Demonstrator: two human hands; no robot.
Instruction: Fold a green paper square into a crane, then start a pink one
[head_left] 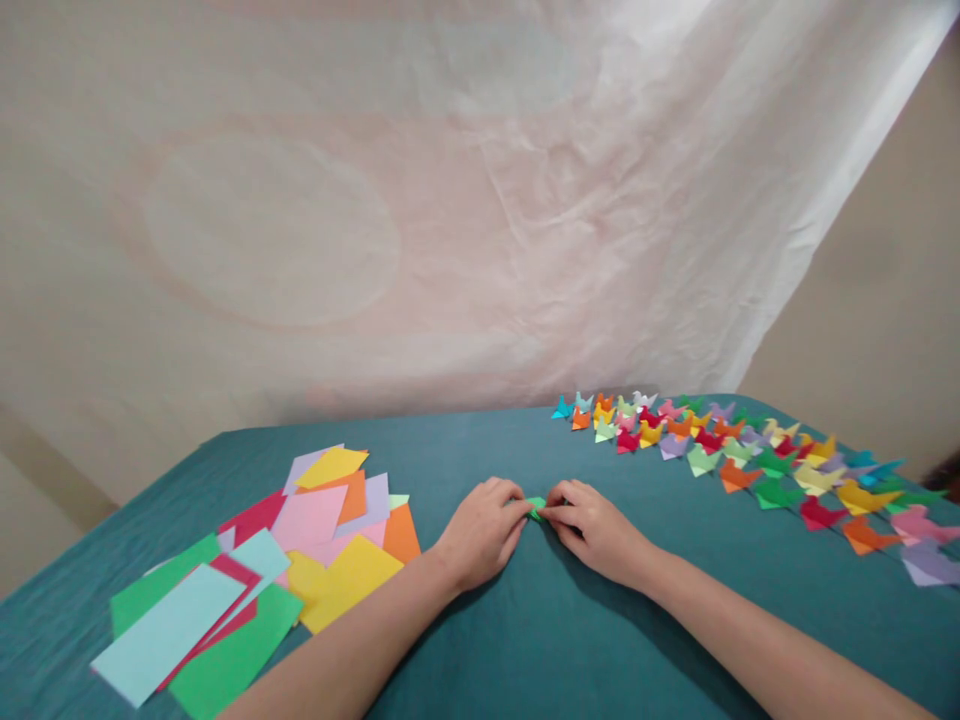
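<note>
A small folded green paper piece (535, 506) lies on the teal tablecloth (525, 640) at the middle of the table. My left hand (484, 530) curls its fingers onto the piece's left end. My right hand (592, 525) pinches its right end with thumb and fingers pressed together. Most of the green piece is hidden between the fingertips.
A loose spread of flat coloured paper sheets (262, 560) lies at the left. Several folded paper birds (750, 455) in many colours stand in rows along the right side. A creased white cloth (450, 200) hangs behind the table.
</note>
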